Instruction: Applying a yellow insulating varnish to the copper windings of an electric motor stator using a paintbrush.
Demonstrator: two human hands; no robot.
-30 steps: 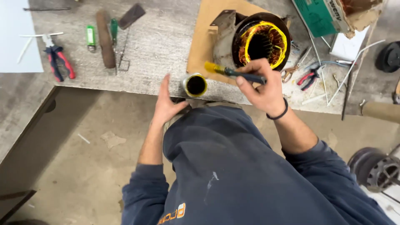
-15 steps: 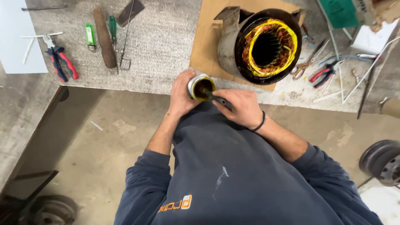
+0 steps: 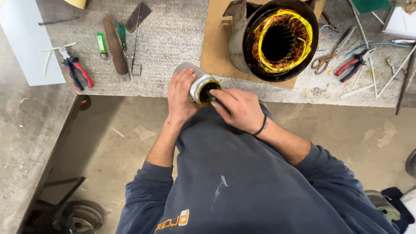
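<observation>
My left hand grips a silver metal can, tilted so its yellow-stained mouth faces my right hand. My right hand is at that mouth, fingers pinched on a dark brush handle that pokes into the can; the brush tip is hidden inside. Both hands hover at the near edge of the workbench, just in front of my chest. Behind them a large motor stator with copper windings and yellow lacing lies on a sheet of cardboard, its opening facing me.
Left on the bench lie red-and-blue pliers, a green lighter, a wooden-handled tool and a green screwdriver. Scissors, red pliers and wires lie right. A metal wheel sits on the floor.
My right hand has come down from beside the stator with the brush and put its tip into the can. My left hand has tilted the can toward it.
</observation>
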